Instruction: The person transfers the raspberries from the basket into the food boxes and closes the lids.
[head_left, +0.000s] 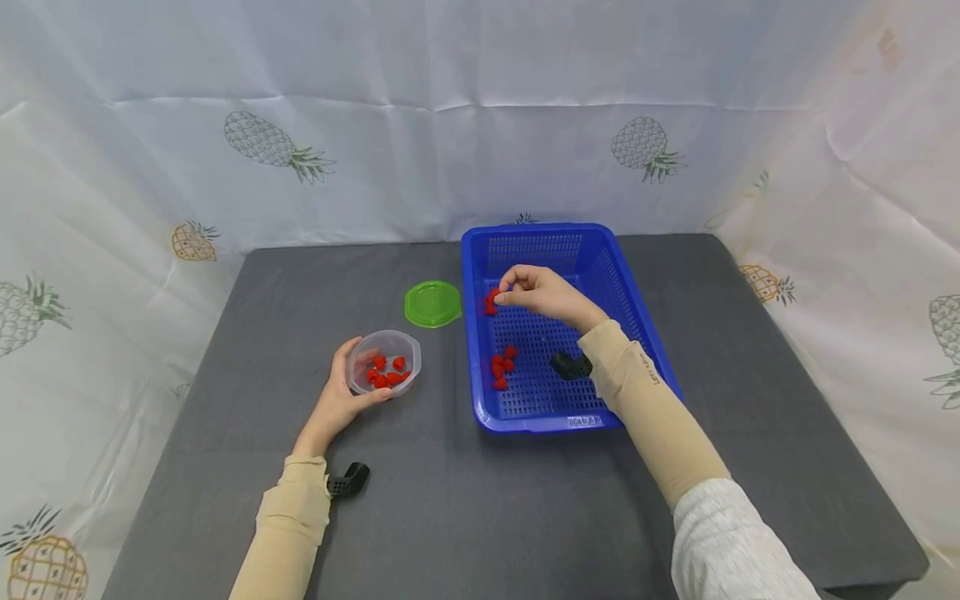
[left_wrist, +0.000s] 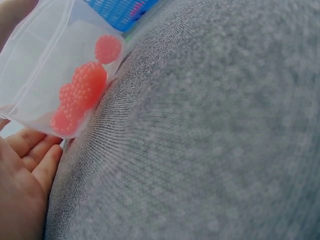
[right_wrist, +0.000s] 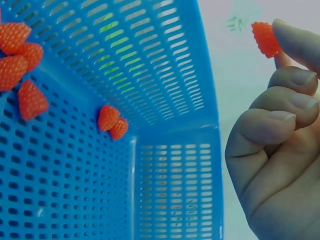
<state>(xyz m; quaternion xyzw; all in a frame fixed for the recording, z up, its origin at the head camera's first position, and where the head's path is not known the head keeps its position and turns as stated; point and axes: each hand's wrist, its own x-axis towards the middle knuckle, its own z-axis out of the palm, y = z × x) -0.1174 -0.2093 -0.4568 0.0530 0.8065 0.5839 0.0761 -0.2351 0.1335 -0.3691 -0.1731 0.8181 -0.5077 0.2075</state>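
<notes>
My left hand (head_left: 339, 406) holds a small clear plastic tub (head_left: 384, 340) from its left side, the thumb along the near rim. Several red raspberries (left_wrist: 89, 85) lie at the bottom of that tub. Above the blue basket (head_left: 483, 400), my right hand (head_left: 551, 296) pinches one raspberry (right_wrist: 266, 40) between thumb and index finger, the other fingers curled. Inside the basket, more raspberries (head_left: 509, 365) lie in a near group along the left side. A smaller group (right_wrist: 111, 120) sits further back, by the basket's corner in the right wrist view.
A green lid (head_left: 432, 304) lies flat on the grey table (head_left: 420, 517), between the tub and the basket's back left. White curtains (head_left: 450, 158) printed with pineapples hang behind and at both sides. A black strap device (head_left: 348, 481) sits at each wrist.
</notes>
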